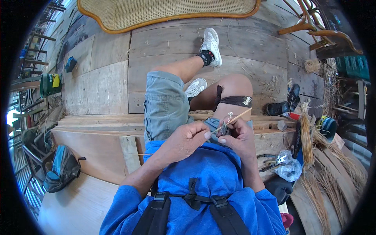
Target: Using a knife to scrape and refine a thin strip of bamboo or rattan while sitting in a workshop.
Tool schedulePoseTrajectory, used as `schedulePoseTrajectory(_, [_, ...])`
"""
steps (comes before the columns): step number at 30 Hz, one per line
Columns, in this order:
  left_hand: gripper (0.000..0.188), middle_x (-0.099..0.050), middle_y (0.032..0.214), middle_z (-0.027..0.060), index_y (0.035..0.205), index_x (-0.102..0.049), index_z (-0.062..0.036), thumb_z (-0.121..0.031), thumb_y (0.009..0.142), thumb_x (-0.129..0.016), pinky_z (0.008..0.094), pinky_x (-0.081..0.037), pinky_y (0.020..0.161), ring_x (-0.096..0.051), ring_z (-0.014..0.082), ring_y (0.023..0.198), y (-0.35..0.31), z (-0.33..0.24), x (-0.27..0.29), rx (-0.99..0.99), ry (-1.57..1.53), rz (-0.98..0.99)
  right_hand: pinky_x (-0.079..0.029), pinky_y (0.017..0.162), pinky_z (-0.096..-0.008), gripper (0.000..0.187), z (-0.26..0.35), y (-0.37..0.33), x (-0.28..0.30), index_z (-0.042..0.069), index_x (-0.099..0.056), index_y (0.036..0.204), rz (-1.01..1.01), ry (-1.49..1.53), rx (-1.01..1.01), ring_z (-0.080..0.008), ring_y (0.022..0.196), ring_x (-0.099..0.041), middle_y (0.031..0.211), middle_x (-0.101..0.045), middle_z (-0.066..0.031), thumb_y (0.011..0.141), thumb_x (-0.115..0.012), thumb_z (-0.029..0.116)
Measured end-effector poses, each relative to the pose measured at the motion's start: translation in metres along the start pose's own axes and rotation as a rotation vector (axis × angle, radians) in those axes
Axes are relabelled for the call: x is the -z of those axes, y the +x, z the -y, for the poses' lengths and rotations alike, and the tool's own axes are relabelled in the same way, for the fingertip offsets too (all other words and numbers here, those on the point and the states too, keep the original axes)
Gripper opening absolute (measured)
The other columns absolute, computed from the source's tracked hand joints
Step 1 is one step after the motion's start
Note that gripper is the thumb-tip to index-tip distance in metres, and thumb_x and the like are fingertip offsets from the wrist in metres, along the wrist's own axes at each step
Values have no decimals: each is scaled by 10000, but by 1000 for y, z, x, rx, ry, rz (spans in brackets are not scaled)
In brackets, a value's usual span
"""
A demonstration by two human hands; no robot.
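Observation:
In front of my stomach, my left hand [188,141] is closed in a pinch on a thin, pale strip [239,114], perhaps split rattan. The strip slants up to the right, past my right hand [239,137]. That hand's fingers are curled around a small dark object [223,129] and meet the strip. The dark object's kind is hidden by the fingers. A thin light strand [143,154] shows to the left of my left forearm. A black band [235,100] is tied around my right leg near the knee.
A curved cane-woven panel [172,8] lies ahead on the plank floor. Bundled fibres [306,137], a plastic bag [289,166] and a dark bucket [326,127] are on the right. A backpack [62,168] rests at left, a green bucket [51,85] beyond it.

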State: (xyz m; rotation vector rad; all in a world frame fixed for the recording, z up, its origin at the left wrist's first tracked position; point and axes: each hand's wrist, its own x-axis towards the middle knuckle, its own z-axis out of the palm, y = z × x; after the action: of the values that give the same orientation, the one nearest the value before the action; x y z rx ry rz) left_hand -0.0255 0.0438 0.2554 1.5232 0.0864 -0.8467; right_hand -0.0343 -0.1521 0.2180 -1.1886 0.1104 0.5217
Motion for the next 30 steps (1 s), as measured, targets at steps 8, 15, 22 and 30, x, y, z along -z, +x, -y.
schedulePoseTrajectory(8, [213, -430, 691, -84, 868, -560, -56, -261, 909, -521, 167, -292, 526, -349, 9, 610, -5, 6, 3, 41, -63, 56, -454, 733, -223, 346, -3, 3, 14, 29, -516, 1007, -63, 57, 156, -96, 784, -565, 892, -578, -33, 718, -706, 38])
schedulePoseTrajectory(15, [186, -431, 709, -83, 859, -557, -46, -222, 906, -522, 175, -309, 552, -352, 10, 637, -5, 16, 7, -48, 13, 30, -455, 579, -233, 287, 9, 2, 41, 26, -508, 975, -172, 202, 332, -123, 640, -547, 828, -568, -78, 727, -651, 30])
schedulePoseTrajectory(22, [154, -477, 745, -9, 893, -554, -6, -158, 891, -531, 212, -381, 618, -426, 57, 700, 9, 21, 4, -99, -19, -34, -450, 621, -226, 293, -5, -15, 34, 22, -517, 1026, -143, 12, 154, -103, 669, -548, 858, -585, -63, 769, -648, 71])
schedulePoseTrajectory(30, [201, -495, 697, -3, 892, -569, 9, -180, 906, -505, 225, -401, 605, -452, 69, 649, 5, 11, 1, 32, 15, -23, -438, 755, -223, 402, -12, -4, -5, 18, -512, 1113, 23, -104, 3, -91, 844, -551, 932, -579, -15, 757, -689, 75])
